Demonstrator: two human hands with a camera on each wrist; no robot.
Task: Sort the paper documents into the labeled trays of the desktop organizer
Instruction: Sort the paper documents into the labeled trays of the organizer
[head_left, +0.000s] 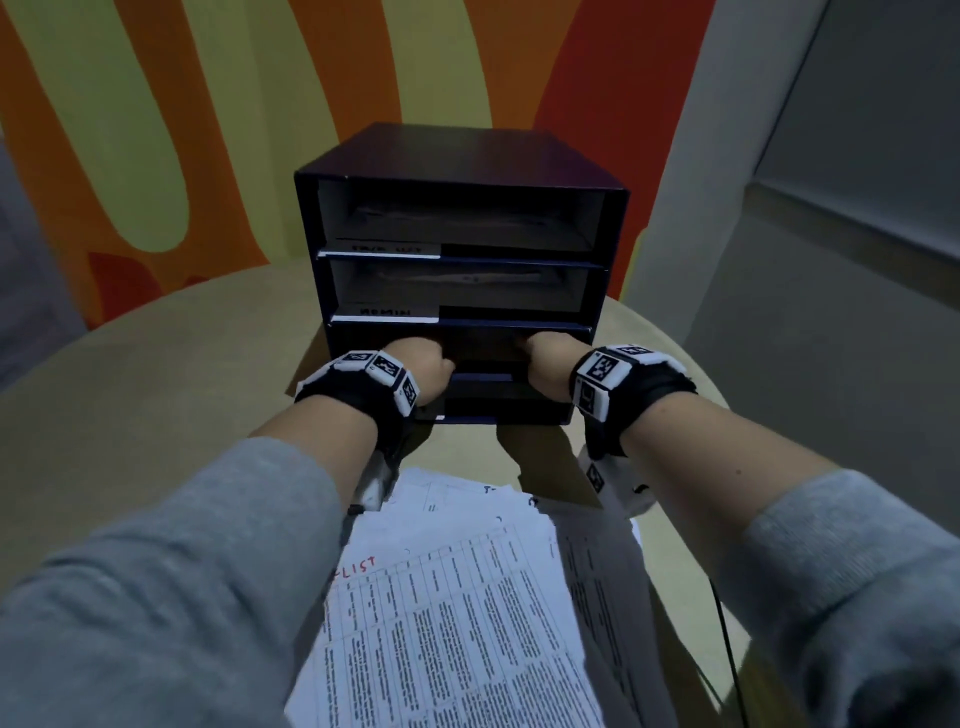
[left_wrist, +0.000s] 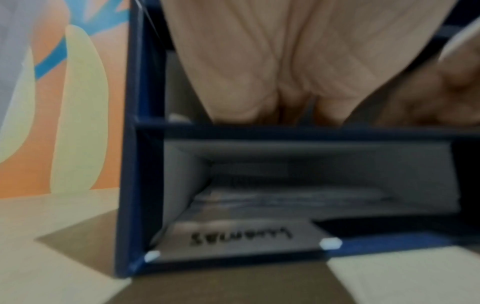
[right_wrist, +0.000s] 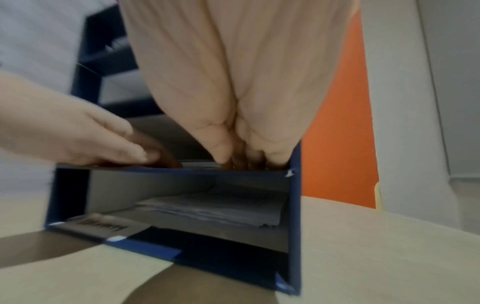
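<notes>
The dark blue desktop organizer (head_left: 457, 156) stands on the round table, with white labels on its tray fronts. Both my hands reach into its third tray from the top. My left hand (head_left: 431, 371) is at the tray's left side. In the right wrist view the left hand (right_wrist: 91, 139) lies flat on the tray floor with fingers extended. My right hand (head_left: 545, 353) enters at the right; its fingers (right_wrist: 233, 160) point straight into the slot, tips hidden. The bottom tray holds a paper stack (right_wrist: 215, 207) behind a label (left_wrist: 241, 236). Loose printed documents (head_left: 457, 597) lie near me.
The beige round table (head_left: 156, 389) extends left and right of the organizer. A painted orange and yellow wall rises behind it, and a grey pillar (head_left: 701, 182) stands at the right. A thin black cable (head_left: 727, 649) hangs by my right forearm.
</notes>
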